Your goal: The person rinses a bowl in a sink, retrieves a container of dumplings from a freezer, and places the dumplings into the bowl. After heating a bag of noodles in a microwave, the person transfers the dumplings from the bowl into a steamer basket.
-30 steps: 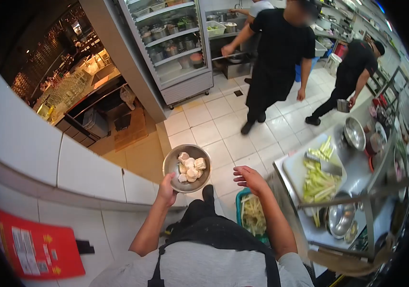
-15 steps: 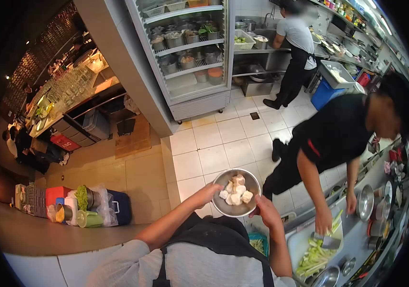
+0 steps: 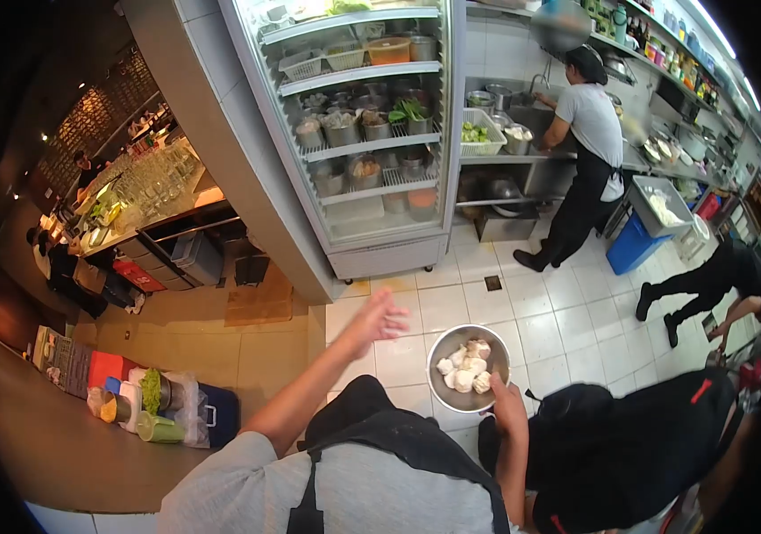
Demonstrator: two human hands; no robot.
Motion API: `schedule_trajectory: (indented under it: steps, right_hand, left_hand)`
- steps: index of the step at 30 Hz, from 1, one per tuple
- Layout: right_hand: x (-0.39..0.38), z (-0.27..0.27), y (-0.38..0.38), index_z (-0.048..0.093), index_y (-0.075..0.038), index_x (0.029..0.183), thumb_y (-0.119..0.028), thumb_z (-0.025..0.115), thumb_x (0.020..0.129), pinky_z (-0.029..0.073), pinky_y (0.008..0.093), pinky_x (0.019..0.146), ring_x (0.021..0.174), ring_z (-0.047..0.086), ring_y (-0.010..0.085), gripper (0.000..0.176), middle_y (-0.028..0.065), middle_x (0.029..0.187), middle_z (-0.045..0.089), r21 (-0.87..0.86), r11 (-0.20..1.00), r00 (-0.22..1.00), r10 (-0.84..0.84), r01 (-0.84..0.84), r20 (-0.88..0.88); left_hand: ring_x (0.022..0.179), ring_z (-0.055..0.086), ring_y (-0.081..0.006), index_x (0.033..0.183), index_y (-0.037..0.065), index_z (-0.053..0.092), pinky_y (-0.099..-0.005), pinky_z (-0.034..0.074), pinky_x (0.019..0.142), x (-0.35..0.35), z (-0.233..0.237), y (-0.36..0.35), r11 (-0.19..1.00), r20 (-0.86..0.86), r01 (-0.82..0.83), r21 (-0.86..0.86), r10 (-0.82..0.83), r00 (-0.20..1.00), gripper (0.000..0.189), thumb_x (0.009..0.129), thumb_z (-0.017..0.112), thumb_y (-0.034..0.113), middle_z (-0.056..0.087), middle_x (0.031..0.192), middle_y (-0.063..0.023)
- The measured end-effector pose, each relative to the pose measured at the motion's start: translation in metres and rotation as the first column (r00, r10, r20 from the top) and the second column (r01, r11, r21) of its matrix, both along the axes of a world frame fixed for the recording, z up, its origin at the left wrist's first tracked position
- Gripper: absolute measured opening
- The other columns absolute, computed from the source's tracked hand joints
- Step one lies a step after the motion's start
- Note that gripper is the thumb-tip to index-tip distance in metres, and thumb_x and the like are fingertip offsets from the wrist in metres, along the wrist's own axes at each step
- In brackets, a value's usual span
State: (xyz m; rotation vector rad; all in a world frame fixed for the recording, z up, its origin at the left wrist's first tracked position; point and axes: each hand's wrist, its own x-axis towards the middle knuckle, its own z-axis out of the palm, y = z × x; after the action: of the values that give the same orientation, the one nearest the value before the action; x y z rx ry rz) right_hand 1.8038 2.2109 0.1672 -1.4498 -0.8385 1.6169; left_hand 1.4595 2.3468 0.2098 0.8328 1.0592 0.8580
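Note:
My right hand (image 3: 510, 408) grips the near right rim of a round steel bowl (image 3: 443, 392), thumb over the edge. Several white bulbs that look like garlic (image 3: 465, 367) lie inside it. To the left of the bowl, apart from it, my left hand (image 3: 375, 319) reaches forward over the floor. Its fingers are spread and slightly blurred, and nothing is in them. Beyond this hand stands a tall display fridge (image 3: 387, 257), its shelves filled with metal pots, white baskets and leafy greens.
Close on my right, a person in black (image 3: 639, 445) bends over. Another person in a grey shirt (image 3: 590, 133) stands at the sink counter. A blue bin (image 3: 634, 253) and another dark-clothed person (image 3: 736, 271) are at the right. A cooler (image 3: 223, 416) and containers sit at left.
My left hand has let go of the bowl and moved forward; my right hand alone holds it. The view has shifted, and the nearby person in black now bends low beside me.

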Motion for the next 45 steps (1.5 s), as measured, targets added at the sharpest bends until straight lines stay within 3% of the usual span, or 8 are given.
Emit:
schedule_trajectory:
  steps: [8,17,22,29,31,34,39,45]
  right_hand:
    - [0.030,-0.022,0.058,0.058,0.004,0.125,-0.041,0.057,0.106,0.052,0.0327,0.049,0.069,0.069,0.0209,0.049,0.0132,0.097,0.071,-0.073,0.891,0.894,-0.445,0.448,0.053]
    - [-0.059,-0.034,0.131,0.058,0.006,0.125,-0.044,0.054,0.107,0.053,0.0342,0.045,0.064,0.070,0.0233,0.054,0.0157,0.090,0.071,-0.174,0.702,0.723,-0.677,0.690,0.138]
    - [-0.122,-0.004,0.174,0.057,0.004,0.129,-0.045,0.050,0.108,0.056,0.0425,0.055,0.078,0.072,0.0292,0.054,0.0167,0.108,0.071,-0.202,0.676,0.697,-0.715,0.709,0.050]
    - [-0.133,-0.010,0.201,0.056,0.004,0.132,-0.046,0.050,0.108,0.057,0.0439,0.057,0.081,0.072,0.0284,0.055,0.0165,0.110,0.071,-0.223,0.725,0.755,-0.648,0.651,0.100]
    - [-0.140,-0.001,0.210,0.056,0.002,0.128,-0.046,0.048,0.109,0.056,0.0434,0.058,0.058,0.059,0.0231,0.052,0.0140,0.095,0.070,-0.214,0.702,0.730,-0.676,0.679,0.101]
    - [-0.138,-0.005,0.218,0.056,0.001,0.129,-0.047,0.047,0.109,0.055,0.0438,0.058,0.055,0.057,0.0228,0.053,0.0139,0.092,0.070,-0.179,0.730,0.751,-0.649,0.659,0.120]
    - [-0.157,-0.010,0.239,0.056,0.000,0.130,-0.048,0.047,0.109,0.057,0.0455,0.060,0.055,0.057,0.0223,0.053,0.0135,0.093,0.070,-0.199,0.702,0.725,-0.684,0.684,0.077]
    - [-0.174,-0.018,0.259,0.056,0.001,0.133,-0.046,0.049,0.109,0.060,0.0485,0.065,0.066,0.063,0.0232,0.053,0.0146,0.103,0.071,-0.208,0.740,0.767,-0.634,0.640,0.104]
  left_hand:
    - [0.102,0.066,-0.0178,0.118,0.011,0.063,-0.0374,0.052,0.084,-0.162,0.112,0.215,0.683,0.201,-0.605,0.410,0.579,0.790,0.029,0.107,0.055,0.037,0.071,0.112,-0.0067]
    - [0.128,0.055,-0.0264,0.147,0.004,0.046,-0.0432,0.040,0.109,-0.335,0.166,0.481,0.286,0.201,-0.769,0.571,0.860,0.469,0.054,0.110,0.045,0.044,0.057,0.143,-0.0155]
    - [0.136,0.050,-0.0269,0.144,-0.006,0.050,-0.0393,0.036,0.115,-0.375,0.141,0.571,0.307,0.337,-0.736,0.603,0.738,0.584,0.063,0.111,0.042,0.047,0.053,0.150,-0.0182]
    - [0.136,0.052,-0.0269,0.142,-0.011,0.052,-0.0361,0.036,0.116,-0.395,0.119,0.595,0.252,0.380,-0.741,0.623,0.731,0.568,0.075,0.110,0.041,0.056,0.055,0.148,-0.0193]
    - [0.134,0.053,-0.0263,0.142,-0.011,0.053,-0.0364,0.037,0.115,-0.381,0.136,0.581,0.286,0.387,-0.747,0.601,0.713,0.584,0.076,0.110,0.041,0.057,0.057,0.146,-0.0193]
    - [0.109,0.060,-0.0191,0.120,-0.007,0.064,-0.0335,0.045,0.098,-0.373,0.157,0.573,0.260,0.428,-0.783,0.565,0.718,0.548,0.071,0.109,0.042,0.060,0.066,0.118,-0.0110]
    - [0.078,0.034,-0.0102,0.084,0.008,0.047,-0.0289,0.032,0.070,-0.389,0.145,0.579,0.383,0.326,-0.734,0.560,0.713,0.621,0.058,0.107,0.047,0.061,0.036,0.084,0.0030]
    - [0.084,0.039,-0.0094,0.095,0.005,0.055,-0.0265,0.037,0.076,-0.374,0.143,0.557,0.270,0.260,-0.691,0.671,0.787,0.560,0.052,0.108,0.051,0.055,0.043,0.088,0.0010]
